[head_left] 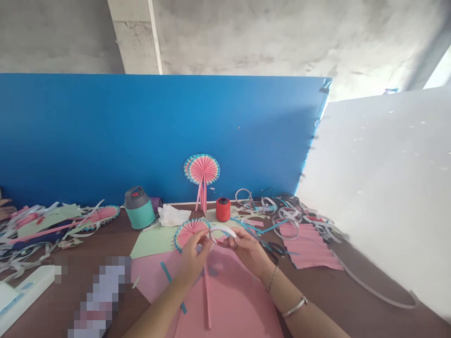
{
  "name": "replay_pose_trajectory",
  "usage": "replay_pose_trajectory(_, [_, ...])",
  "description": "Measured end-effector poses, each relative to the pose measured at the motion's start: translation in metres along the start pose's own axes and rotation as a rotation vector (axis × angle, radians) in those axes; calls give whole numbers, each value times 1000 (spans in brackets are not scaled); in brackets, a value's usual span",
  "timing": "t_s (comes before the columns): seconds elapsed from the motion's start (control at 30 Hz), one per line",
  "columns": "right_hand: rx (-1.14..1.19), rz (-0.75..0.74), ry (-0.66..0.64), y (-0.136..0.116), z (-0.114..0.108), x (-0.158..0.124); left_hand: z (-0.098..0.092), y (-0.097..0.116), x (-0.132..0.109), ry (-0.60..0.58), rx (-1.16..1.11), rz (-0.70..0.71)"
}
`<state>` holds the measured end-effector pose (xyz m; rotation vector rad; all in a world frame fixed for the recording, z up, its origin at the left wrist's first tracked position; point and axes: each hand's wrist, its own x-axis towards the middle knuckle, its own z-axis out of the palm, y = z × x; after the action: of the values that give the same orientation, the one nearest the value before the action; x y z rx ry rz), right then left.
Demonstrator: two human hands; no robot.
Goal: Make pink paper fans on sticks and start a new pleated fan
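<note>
My left hand (193, 257) is closed in a pinch on a pink pleated paper fan with a blue edge (189, 231), whose pink stick (206, 300) runs down over the pink sheet (232, 300). My right hand (246, 248) is closed on a loop of white tape strip (222, 231) held right beside the fan. Both hands meet above the pink sheet, near the table's middle.
A finished pink fan (202, 170) leans on the blue board (141, 136). Around it stand a red thread spool (223, 209), a teal bottle (138, 208), crumpled white paper (172, 216), a green sheet (152, 241), scissors (273, 249), paper scraps left (42, 230), and pleated pink paper with tape curls right (310, 246).
</note>
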<state>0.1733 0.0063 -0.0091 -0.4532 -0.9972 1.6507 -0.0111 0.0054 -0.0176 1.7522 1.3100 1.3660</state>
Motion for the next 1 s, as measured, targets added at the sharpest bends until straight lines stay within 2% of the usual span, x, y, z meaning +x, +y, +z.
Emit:
replay_pose_trajectory(0.1, [-102,20,-20,0,4,-2,-1,-6,2,32,-6,-12])
replay_pose_trajectory(0.27, [-265,55,-75,0,11,-6,-4,-11,4,18,20,88])
replay_pose_trajectory(0.47, [-327,58,-94,1,12,-7,-3,-9,6,11,-75,-71])
replay_pose_trajectory(0.6, [-342,59,-63,-1,11,-7,0,-9,6,-44,-119,-91])
replay_pose_trajectory(0.67, [-343,83,-43,-1,12,-7,0,-9,4,4,-52,-9])
replay_pose_trajectory(0.8, [-383,102,-34,1,16,-7,-4,-5,-2,73,129,347])
replay_pose_trajectory(0.9, [-504,50,-33,4,19,-7,-7,0,-7,17,210,536])
replay_pose_trajectory(1.0, [-733,-71,-14,6,21,-7,-5,2,-8,-38,280,603])
